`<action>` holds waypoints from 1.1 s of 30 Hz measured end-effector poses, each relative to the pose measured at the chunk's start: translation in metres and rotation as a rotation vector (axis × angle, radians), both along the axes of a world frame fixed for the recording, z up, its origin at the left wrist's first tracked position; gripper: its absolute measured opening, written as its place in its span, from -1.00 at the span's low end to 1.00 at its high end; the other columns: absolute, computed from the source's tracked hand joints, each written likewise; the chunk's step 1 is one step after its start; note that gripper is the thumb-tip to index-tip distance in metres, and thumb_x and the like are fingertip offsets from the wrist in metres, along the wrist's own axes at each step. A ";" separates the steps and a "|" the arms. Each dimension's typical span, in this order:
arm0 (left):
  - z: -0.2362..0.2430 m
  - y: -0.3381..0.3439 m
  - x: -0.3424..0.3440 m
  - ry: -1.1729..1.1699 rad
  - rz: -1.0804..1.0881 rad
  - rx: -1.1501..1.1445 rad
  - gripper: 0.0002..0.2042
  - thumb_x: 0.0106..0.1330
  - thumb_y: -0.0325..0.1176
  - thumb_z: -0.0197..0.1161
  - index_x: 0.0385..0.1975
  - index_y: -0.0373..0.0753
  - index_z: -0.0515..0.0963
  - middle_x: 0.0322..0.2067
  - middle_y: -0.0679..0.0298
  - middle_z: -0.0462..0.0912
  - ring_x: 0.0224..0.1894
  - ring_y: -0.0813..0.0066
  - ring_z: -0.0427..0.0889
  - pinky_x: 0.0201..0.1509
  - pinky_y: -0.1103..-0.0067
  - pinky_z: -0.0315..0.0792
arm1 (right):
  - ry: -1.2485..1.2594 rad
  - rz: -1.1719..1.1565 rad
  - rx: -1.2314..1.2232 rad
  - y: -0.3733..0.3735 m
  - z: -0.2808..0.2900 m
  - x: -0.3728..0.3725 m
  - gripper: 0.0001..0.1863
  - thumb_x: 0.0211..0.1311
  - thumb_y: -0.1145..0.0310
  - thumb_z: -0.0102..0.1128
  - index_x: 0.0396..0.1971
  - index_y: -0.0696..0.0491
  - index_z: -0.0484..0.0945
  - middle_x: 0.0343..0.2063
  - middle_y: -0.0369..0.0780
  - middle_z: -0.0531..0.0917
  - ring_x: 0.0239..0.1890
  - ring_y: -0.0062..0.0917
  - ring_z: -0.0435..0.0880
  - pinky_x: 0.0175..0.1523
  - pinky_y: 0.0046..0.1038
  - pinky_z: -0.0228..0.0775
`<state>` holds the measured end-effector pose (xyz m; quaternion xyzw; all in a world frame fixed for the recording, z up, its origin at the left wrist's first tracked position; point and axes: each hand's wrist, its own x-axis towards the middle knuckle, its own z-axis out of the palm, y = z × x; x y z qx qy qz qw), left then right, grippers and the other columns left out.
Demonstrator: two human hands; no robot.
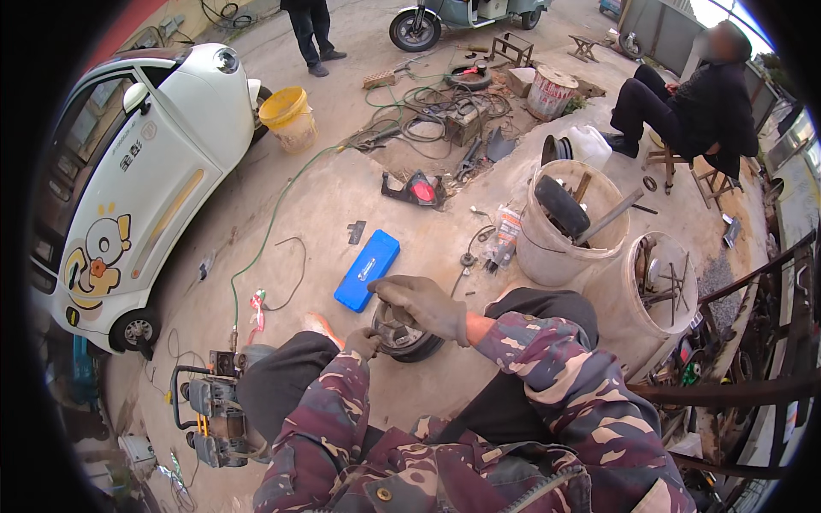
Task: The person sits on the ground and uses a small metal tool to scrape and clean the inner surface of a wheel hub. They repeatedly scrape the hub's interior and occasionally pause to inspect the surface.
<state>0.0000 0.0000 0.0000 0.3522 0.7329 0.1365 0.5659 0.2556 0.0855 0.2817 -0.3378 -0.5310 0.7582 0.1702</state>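
Observation:
A small wheel (416, 349) with a dark rim lies on the concrete between my legs. My left hand (363, 342), in a grey-brown work glove, is closed at its left edge. Above the wheel reaches my right hand (425, 306), gloved alike, its fingers pointing left and drawn together; whatever is at their tips is too small to make out. It hides part of the wheel's centre. Just beyond my hands is a blue plastic case (368, 269), near the right fingertips.
White buckets (560, 244) of scrap parts stand to my right, and an air compressor (218, 406) sits at my left. A white vehicle (145, 188) and a yellow bucket (289, 120) are farther left. Green hose (278, 214) crosses the ground. One person (684, 103) sits at the right.

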 end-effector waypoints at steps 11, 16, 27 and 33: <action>0.013 -0.004 -0.007 0.302 -0.520 0.290 -0.58 0.33 -0.07 0.33 0.12 -0.13 0.66 -0.08 0.06 0.78 0.02 0.12 0.74 0.13 0.32 0.55 | -0.247 0.437 0.168 -0.039 -0.032 -0.019 -0.46 0.42 -0.02 0.12 0.11 0.12 0.63 -0.26 -0.21 0.67 -0.31 -0.56 0.58 -0.14 -0.41 0.45; 0.061 -0.003 0.011 0.380 -0.491 0.186 -0.61 0.37 -0.02 0.26 0.03 -0.14 0.71 -0.07 0.04 0.76 0.05 0.06 0.72 0.16 0.27 0.53 | -0.023 -0.028 0.029 0.033 0.011 0.004 -0.51 0.44 0.06 0.10 0.10 0.16 0.60 -0.48 -0.31 0.55 -0.47 -0.69 0.47 -0.37 -0.58 0.31; 0.044 0.008 0.015 0.478 -0.348 -0.057 -0.52 0.41 0.10 0.15 -0.06 -0.19 0.74 -0.08 -0.01 0.76 0.05 0.02 0.70 0.15 0.22 0.52 | 0.188 -0.425 -0.054 0.072 0.050 0.044 -0.45 0.53 -0.03 0.00 0.23 0.13 0.46 -0.64 -0.48 0.13 -0.69 -0.75 0.01 -0.58 -0.58 -0.16; 0.031 0.012 0.016 0.443 -0.331 -0.082 -0.52 0.42 0.10 0.13 -0.07 -0.19 0.75 -0.15 0.00 0.78 -0.01 0.05 0.74 0.13 0.24 0.53 | -0.007 -0.256 -0.027 0.058 0.027 0.017 -0.48 0.44 -0.07 0.10 0.10 0.08 0.55 -0.50 -0.34 0.46 -0.63 -0.71 0.30 -0.56 -0.58 0.08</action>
